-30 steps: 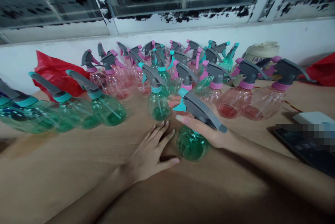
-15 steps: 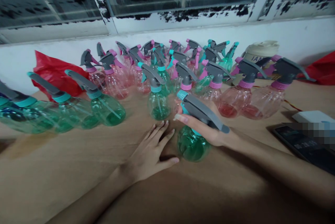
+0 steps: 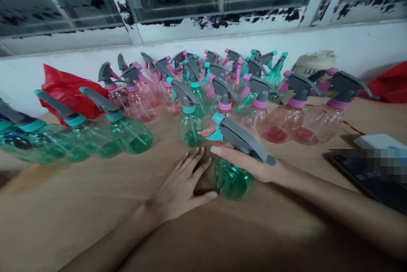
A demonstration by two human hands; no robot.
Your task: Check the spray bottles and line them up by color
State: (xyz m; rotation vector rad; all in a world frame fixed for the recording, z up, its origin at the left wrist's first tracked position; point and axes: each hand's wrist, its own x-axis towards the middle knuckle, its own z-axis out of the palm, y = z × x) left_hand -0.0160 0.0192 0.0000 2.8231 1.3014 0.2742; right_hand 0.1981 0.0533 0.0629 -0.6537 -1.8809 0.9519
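Note:
My left hand (image 3: 182,191) lies flat on the table, fingers spread, just left of a green spray bottle (image 3: 234,183) with a grey and turquoise trigger head. Around the neck of that bottle is my right hand (image 3: 249,164), its thumb along the near side and a fingertip showing beyond the trigger. The remaining fingers are hidden behind the bottle. Green liquid shows in its lower part, and it stands upright on the table. Directly beyond my left fingertips is another green spray bottle (image 3: 192,130) with a little liquid inside.
Several pink spray bottles (image 3: 281,125) and green ones stand in rows toward the wall. More green bottles (image 3: 130,134) line the left side. A red plastic bag (image 3: 68,93), a pale tub (image 3: 314,62), a phone (image 3: 359,176) and a white box (image 3: 375,142) are also on the table.
The held bottle has shifted slightly toward me. A right fingertip now reaches farther left past the trigger. My left hand has stayed in place.

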